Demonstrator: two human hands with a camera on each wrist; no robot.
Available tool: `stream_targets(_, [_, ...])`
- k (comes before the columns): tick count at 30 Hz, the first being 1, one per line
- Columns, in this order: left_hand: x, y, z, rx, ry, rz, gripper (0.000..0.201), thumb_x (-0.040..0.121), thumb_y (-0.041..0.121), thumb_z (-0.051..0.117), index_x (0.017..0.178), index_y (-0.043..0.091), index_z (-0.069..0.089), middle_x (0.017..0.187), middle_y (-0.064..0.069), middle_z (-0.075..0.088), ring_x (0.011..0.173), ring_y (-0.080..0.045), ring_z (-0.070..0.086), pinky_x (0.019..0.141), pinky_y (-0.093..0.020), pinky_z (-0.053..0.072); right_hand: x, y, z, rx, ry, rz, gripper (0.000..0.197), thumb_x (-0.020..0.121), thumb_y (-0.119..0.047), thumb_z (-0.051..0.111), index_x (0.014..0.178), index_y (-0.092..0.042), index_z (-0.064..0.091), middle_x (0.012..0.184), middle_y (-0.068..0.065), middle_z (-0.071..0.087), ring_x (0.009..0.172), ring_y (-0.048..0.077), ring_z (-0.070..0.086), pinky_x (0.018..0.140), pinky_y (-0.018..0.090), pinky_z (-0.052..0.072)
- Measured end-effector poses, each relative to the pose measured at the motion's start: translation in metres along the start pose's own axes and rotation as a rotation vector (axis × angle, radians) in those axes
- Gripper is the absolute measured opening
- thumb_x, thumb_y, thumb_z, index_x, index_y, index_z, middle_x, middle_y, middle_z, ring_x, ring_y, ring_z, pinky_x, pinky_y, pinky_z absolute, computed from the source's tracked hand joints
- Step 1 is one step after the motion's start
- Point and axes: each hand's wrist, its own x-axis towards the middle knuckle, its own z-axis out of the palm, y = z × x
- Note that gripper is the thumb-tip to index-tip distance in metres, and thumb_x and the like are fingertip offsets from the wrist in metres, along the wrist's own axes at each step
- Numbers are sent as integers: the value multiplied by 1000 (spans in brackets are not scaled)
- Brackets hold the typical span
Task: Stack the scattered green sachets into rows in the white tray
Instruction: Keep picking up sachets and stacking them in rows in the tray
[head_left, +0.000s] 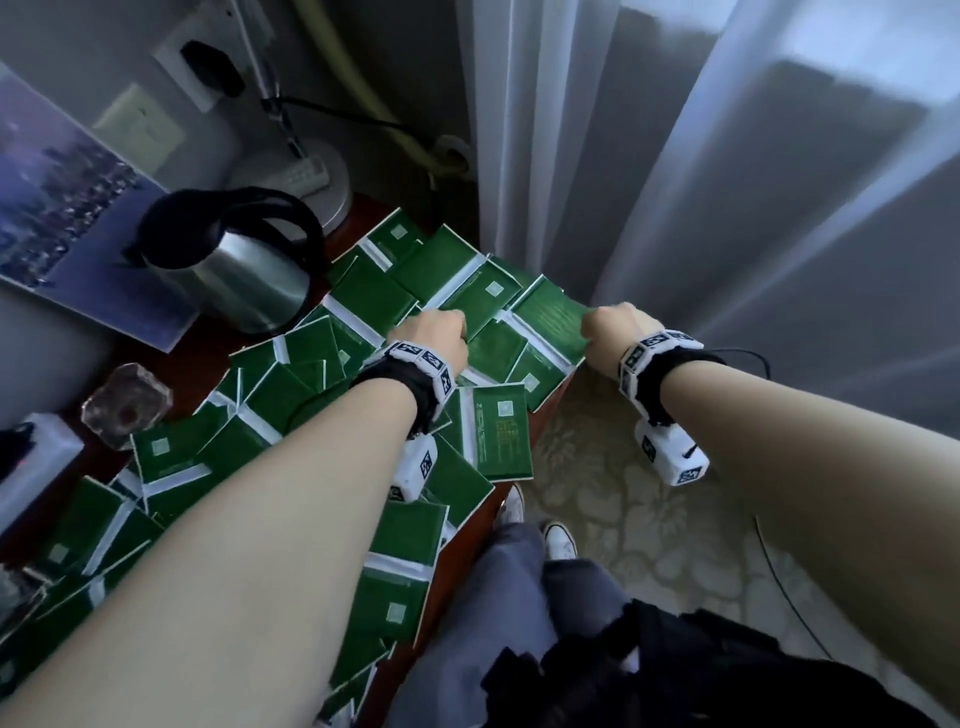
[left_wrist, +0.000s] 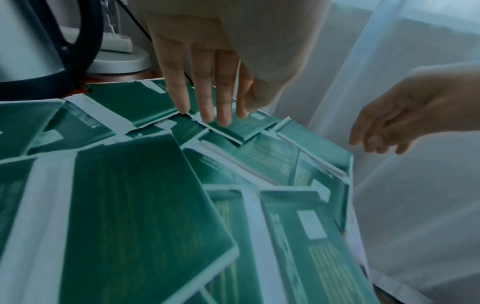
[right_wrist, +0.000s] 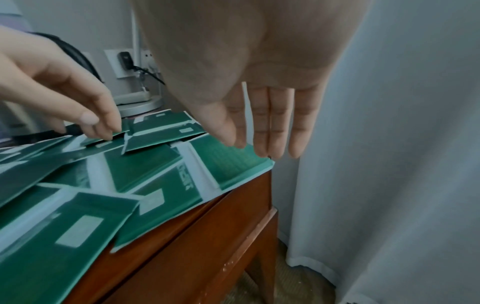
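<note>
Soft daylight filters through the sheer curtain (head_left: 727, 156) on the right, leaving the room rather dim and grey, with the wall side at left darker and a dull sheen on the steel kettle (head_left: 234, 270). The head view bends strongly toward its edges and the forearms loom large, while both wrist views carry a cool bluish cast. In those wrist views the nearest green sachets (left_wrist: 145, 216) are smeared with blur, and the palm close to the lens is soft and unfocused
</note>
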Motion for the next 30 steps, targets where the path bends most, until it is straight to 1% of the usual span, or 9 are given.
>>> stream_targets(3, [31,-10,-9,-67,70,-23,20,99,22,48,114,19,61,111,-8,66,94,-29,64,81,-39,55,21,-2,-3,56,38,19,23,87,-12,53,109,-12,62,109,12,60,97,35,62,75,35,50])
stream_targets(5, [51,-15,-11,-100,109,-37,22,100,25,50,117,14,59,113,-10,63,94,-29,62,80,-40,53,34,-8,-2,96,62,33,25,90,-17,55,114,-11,57,112,12,56,104,35,58,76,39,47])
stream_targets(8, [81,-20,-10,-110,142,-62,40,97,30,58,130,10,51,127,-13,54,108,-30,57,85,-43,51,52,-16,3,151,56,74,44,89,-32,66,122,-10,48,119,14,49,113,36,50,75,41,42])
stream_targets(11, [105,-24,-6,-94,167,-118,60,90,34,67,137,7,42,139,-17,43,124,-35,46,94,-49,44,66,-17,6,151,5,87,64,83,-45,74,127,-9,44,124,14,47,118,37,46,83,46,47])
stream_targets(15, [129,-27,-3,-103,146,-191,80,78,38,80,138,6,37,147,-20,33,131,-38,39,96,-52,44,79,-10,3,175,-41,90,73,77,-48,79,128,-10,43,126,15,46,118,39,48,90,47,46])
stream_targets(20, [145,-37,-7,-225,90,-287,92,64,41,89,134,7,38,140,-19,40,129,-38,40,96,-55,46,79,-12,6,231,-35,97,70,77,-41,81,127,-9,43,125,15,45,115,40,51,89,45,45])
stream_targets(24, [147,-40,-9,-279,100,-305,91,60,40,91,129,6,42,134,-19,47,127,-38,44,96,-56,45,78,-13,4,279,-11,104,70,74,-35,85,122,-7,41,124,16,43,107,43,56,81,43,46])
stream_targets(27, [149,-40,-14,-242,63,-256,85,61,44,91,123,4,48,129,-20,53,121,-39,50,92,-51,48,76,-15,3,316,37,99,77,70,-29,88,124,-6,38,126,17,40,102,45,57,73,41,42])
stream_targets(30, [146,-36,-20,-193,40,-198,72,67,39,88,121,5,55,120,-19,60,113,-38,57,80,-43,51,74,-16,5,347,74,75,75,71,-23,88,123,-6,36,123,17,44,101,45,57,72,39,37])
